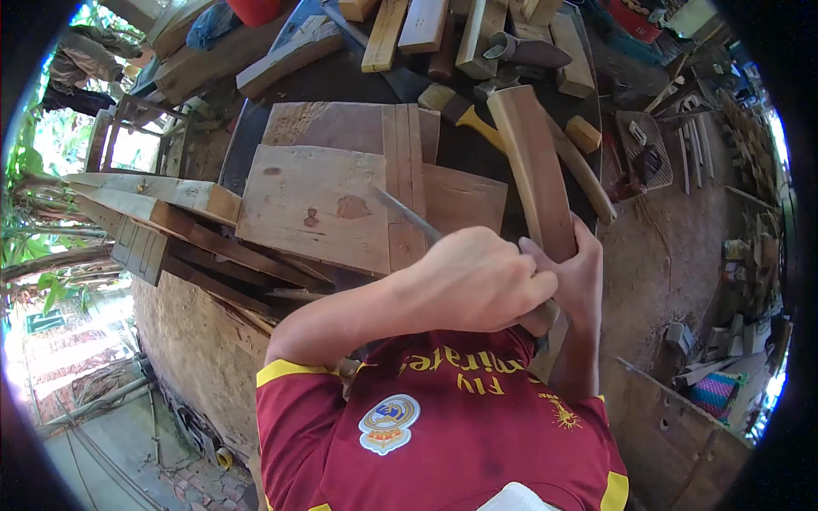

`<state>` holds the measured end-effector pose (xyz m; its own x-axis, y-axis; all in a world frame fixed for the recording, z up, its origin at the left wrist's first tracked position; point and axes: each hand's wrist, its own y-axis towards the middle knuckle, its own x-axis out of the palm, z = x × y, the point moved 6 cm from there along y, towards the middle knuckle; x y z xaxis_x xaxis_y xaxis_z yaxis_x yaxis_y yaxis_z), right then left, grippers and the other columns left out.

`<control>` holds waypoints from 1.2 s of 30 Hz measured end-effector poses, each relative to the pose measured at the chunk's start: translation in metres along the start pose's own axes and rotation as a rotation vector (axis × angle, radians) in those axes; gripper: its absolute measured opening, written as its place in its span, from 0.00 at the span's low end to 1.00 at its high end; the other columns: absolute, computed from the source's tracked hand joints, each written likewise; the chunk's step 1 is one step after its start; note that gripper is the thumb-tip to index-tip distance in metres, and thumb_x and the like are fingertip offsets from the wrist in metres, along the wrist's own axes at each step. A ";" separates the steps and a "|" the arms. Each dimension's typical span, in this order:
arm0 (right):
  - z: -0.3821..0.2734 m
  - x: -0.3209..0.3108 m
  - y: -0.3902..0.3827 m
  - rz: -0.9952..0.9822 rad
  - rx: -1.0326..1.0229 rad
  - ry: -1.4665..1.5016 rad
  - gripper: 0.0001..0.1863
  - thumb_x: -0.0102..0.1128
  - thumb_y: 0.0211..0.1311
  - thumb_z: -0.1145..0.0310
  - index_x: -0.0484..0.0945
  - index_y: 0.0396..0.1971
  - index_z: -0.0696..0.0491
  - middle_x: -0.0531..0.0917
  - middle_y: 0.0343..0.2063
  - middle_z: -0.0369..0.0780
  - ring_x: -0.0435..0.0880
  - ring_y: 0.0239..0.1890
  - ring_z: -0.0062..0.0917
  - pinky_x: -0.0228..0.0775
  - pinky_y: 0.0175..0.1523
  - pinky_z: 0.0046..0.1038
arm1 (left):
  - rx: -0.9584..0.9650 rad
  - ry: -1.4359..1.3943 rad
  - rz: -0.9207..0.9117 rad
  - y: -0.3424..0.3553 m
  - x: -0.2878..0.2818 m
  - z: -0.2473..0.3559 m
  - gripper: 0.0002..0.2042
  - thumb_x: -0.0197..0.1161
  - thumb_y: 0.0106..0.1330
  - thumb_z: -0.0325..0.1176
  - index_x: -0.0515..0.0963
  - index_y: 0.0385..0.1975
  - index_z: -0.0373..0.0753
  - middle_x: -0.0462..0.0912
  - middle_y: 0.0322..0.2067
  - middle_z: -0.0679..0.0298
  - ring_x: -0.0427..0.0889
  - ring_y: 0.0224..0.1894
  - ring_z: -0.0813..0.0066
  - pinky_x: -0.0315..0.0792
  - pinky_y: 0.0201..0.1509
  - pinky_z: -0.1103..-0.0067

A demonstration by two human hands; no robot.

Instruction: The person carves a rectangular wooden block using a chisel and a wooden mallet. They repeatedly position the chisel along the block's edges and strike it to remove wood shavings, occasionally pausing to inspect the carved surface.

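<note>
My left hand (477, 277) is closed round a long, narrow steel-bladed tool (402, 210), whose blade points up and left over pale wooden boards (311, 192). Just behind it, my right hand (578, 281) grips a long brown wooden block (532, 170) at its lower end, the block slanting up toward the dark worktable (243, 140). Part of my right fingers is hidden by my left hand. A brush with a yellow handle (477, 128) lies left of the block, and a curved wooden strip (588, 183) lies to its right.
Stacked planks (187, 213) jut out at the left. Timber offcuts (422, 21) and a metal scoop-like object (532, 53) are along the far side. A wire basket (648, 149) with tools is on the floor at right. Another person (94, 60) is at upper left.
</note>
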<state>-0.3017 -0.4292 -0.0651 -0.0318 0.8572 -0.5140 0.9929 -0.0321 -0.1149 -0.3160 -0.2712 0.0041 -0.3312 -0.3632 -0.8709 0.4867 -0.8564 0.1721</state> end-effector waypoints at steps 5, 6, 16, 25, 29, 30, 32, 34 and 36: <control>-0.016 -0.007 0.005 0.098 -0.154 -0.449 0.44 0.80 0.44 0.53 0.72 0.60 0.61 0.79 0.51 0.50 0.80 0.54 0.46 0.73 0.57 0.40 | 0.200 0.153 -0.054 0.009 0.024 0.018 0.03 0.57 0.63 0.37 0.74 0.30 0.47 0.79 0.24 0.66 0.83 0.29 0.68 0.73 0.32 0.73; -0.016 -0.006 0.005 0.095 -0.148 -0.476 0.45 0.80 0.45 0.53 0.71 0.61 0.60 0.79 0.51 0.50 0.80 0.53 0.46 0.73 0.56 0.41 | 0.229 0.176 -0.047 0.011 0.026 0.020 0.03 0.57 0.63 0.37 0.74 0.30 0.47 0.79 0.25 0.67 0.83 0.31 0.69 0.73 0.34 0.74; -0.026 0.003 0.017 0.149 -0.324 -0.708 0.46 0.78 0.46 0.63 0.64 0.65 0.59 0.75 0.49 0.45 0.77 0.53 0.41 0.70 0.53 0.41 | 0.220 0.265 -0.136 0.019 0.044 0.001 0.06 0.63 0.58 0.40 0.80 0.31 0.48 0.81 0.33 0.67 0.80 0.42 0.70 0.70 0.49 0.72; -0.042 0.002 0.026 0.065 -0.354 -0.604 0.39 0.75 0.50 0.66 0.69 0.62 0.62 0.74 0.57 0.48 0.73 0.60 0.43 0.66 0.63 0.39 | 0.062 0.217 -0.116 0.014 0.022 -0.022 0.15 0.69 0.54 0.45 0.84 0.39 0.47 0.81 0.36 0.68 0.78 0.49 0.69 0.67 0.60 0.67; -0.056 -0.033 0.060 0.256 -0.531 -0.437 0.32 0.73 0.56 0.60 0.75 0.56 0.63 0.80 0.53 0.54 0.78 0.58 0.46 0.69 0.63 0.39 | -0.024 0.168 -0.117 0.002 0.010 -0.028 0.25 0.70 0.55 0.45 0.79 0.53 0.45 0.79 0.48 0.62 0.73 0.59 0.62 0.61 0.70 0.59; -0.061 -0.044 0.076 0.370 -0.603 -0.428 0.30 0.72 0.56 0.60 0.75 0.55 0.62 0.82 0.49 0.55 0.80 0.54 0.47 0.72 0.60 0.41 | -0.067 0.143 -0.142 -0.001 0.010 -0.030 0.28 0.70 0.55 0.42 0.75 0.58 0.44 0.75 0.55 0.58 0.70 0.64 0.59 0.57 0.73 0.56; -0.059 -0.059 0.120 0.569 -0.494 -0.617 0.23 0.70 0.57 0.60 0.78 0.46 0.60 0.84 0.43 0.52 0.83 0.48 0.47 0.77 0.53 0.43 | -0.075 0.198 -0.100 -0.005 0.009 -0.028 0.30 0.70 0.55 0.40 0.74 0.60 0.44 0.74 0.58 0.57 0.68 0.66 0.58 0.56 0.74 0.55; -0.048 -0.059 0.170 0.409 -0.319 -0.717 0.24 0.71 0.57 0.57 0.75 0.41 0.61 0.85 0.40 0.54 0.85 0.46 0.48 0.80 0.49 0.43 | -0.106 0.304 -0.113 -0.009 0.013 -0.028 0.33 0.69 0.55 0.36 0.69 0.65 0.44 0.70 0.64 0.54 0.64 0.70 0.56 0.54 0.75 0.54; -0.042 -0.054 0.202 0.373 -0.263 -0.777 0.28 0.72 0.55 0.55 0.73 0.44 0.62 0.85 0.40 0.54 0.85 0.47 0.47 0.80 0.50 0.42 | -0.119 0.326 -0.061 -0.012 0.012 -0.027 0.35 0.69 0.55 0.36 0.67 0.67 0.43 0.69 0.66 0.53 0.64 0.71 0.56 0.53 0.75 0.55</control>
<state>-0.0950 -0.4600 -0.0251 0.3239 0.2219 -0.9197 0.9454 -0.0381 0.3238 -0.3037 -0.2554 -0.0211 -0.0963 -0.1601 -0.9824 0.5715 -0.8170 0.0771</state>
